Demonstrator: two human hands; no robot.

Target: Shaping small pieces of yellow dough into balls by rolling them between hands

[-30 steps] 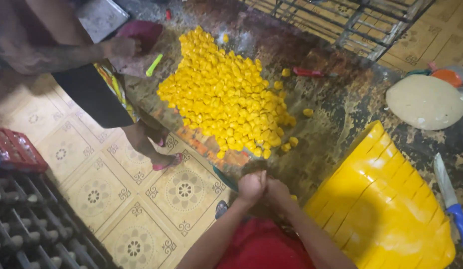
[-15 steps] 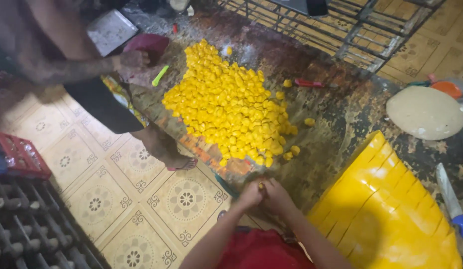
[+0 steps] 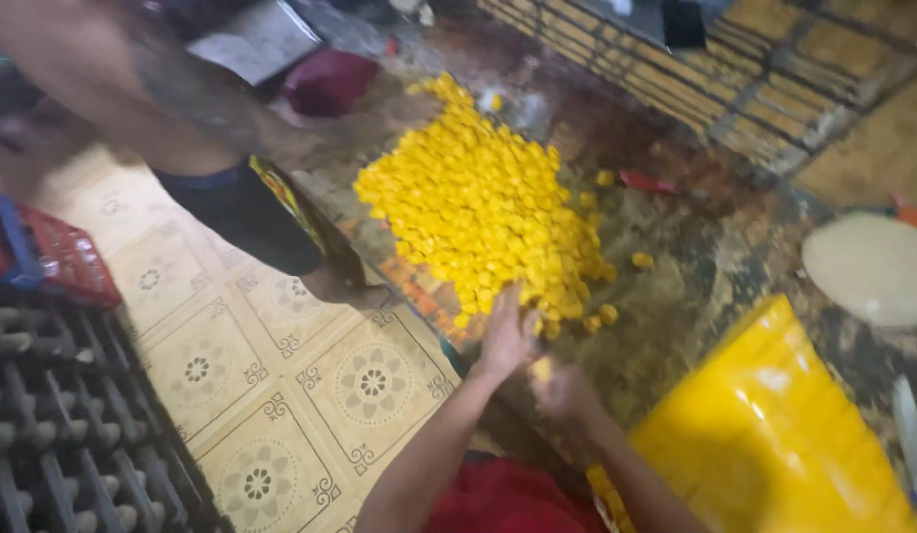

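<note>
On the dark, stained worktop [image 3: 695,296] the left hand [image 3: 505,336] lies with fingers spread against the near edge of a heap of small yellow plastic caps [image 3: 483,207], while the blurred right hand [image 3: 565,390], just beside it, pinches one yellow cap [image 3: 542,369], near a big glossy yellow plastic bag [image 3: 774,434].

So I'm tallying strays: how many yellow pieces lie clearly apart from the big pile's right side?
2 clearly: one stray piece at the pile's upper right edge, another stray piece further right, lower down. Blur may hide more.
</note>
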